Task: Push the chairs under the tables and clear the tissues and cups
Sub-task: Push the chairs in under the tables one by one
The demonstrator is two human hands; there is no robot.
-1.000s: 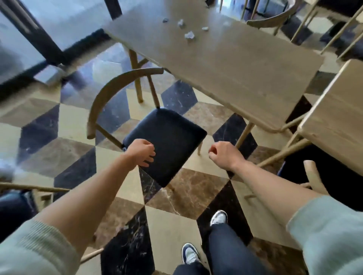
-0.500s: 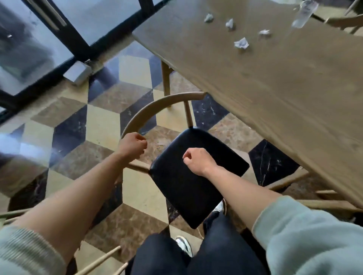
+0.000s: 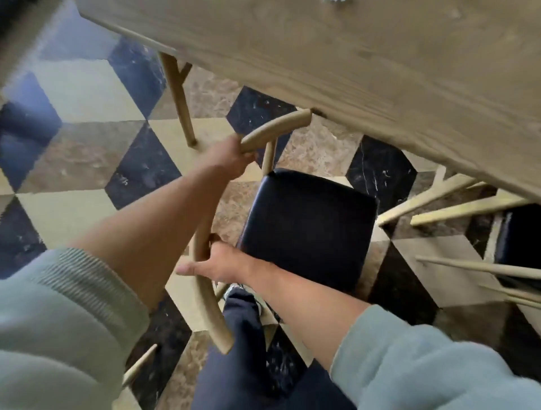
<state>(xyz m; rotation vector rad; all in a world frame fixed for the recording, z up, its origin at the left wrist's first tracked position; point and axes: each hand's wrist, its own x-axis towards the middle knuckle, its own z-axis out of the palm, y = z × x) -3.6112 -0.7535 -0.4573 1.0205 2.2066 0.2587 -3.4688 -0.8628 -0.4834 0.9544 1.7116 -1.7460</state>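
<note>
A wooden chair with a black padded seat [image 3: 307, 228] stands beside the long wooden table [image 3: 366, 58]. Its curved wooden backrest [image 3: 210, 316] arcs from near the table edge down toward my legs. My left hand [image 3: 227, 156] is closed around the upper part of that backrest, close to its far tip, which nearly touches the table's edge. My right hand [image 3: 216, 262] grips the backrest lower down, thumb stretched out to the left. A scrap of crumpled tissue [image 3: 336, 1] just shows at the top edge of the table. No cups are in view.
A table leg [image 3: 178, 96] stands on the checkered marble floor [image 3: 73, 140] left of the chair. Legs and rails of another chair [image 3: 456, 205] lie under the table at right. My dark trousers [image 3: 243, 351] and a shoe are directly below the backrest.
Both hands have taken hold of the chair's backrest; before, they hovered closed near the seat. The view has moved closer to the table, and the chair now sits next to its edge.
</note>
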